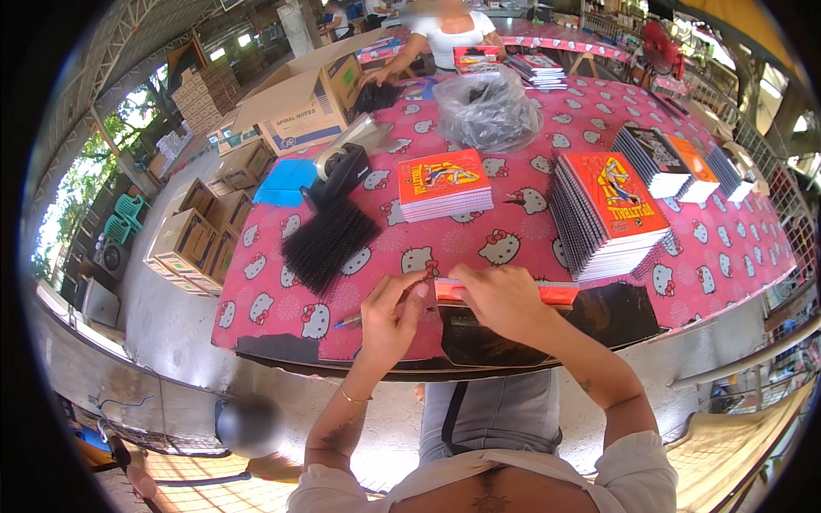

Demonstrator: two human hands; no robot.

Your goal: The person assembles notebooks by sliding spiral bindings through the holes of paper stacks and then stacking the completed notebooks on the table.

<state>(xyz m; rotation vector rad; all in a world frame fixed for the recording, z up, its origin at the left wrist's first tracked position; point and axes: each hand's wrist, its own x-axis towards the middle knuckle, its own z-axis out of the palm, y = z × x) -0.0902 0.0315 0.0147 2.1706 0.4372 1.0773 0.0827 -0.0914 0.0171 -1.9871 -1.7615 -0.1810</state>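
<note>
Near the table's front edge, my right hand (pixel 506 301) grips a notebook with a red-orange cover (pixel 558 293), tipped so that its long edge faces up. At that edge's left end, the thumb and fingers of my left hand (pixel 393 318) are pinched together; whatever is between them is too small to make out. A dark board (pixel 590 325) lies under the notebook. Beyond my left hand is a pile of black spiral binding coils (pixel 329 246). A short stack of red-covered notebooks (pixel 445 186) lies ahead, and a taller stack of spiral-bound ones (pixel 609 218) stands to the right.
A black tape dispenser (pixel 339 175) and blue sheets (pixel 286 183) are at the left. Further back sit a clear plastic bag (pixel 487 111) of dark contents and a large cardboard box (pixel 295 111). More notebook stacks (pixel 652 162) line the right. Across the table a co-worker (pixel 449 41) reaches toward black material.
</note>
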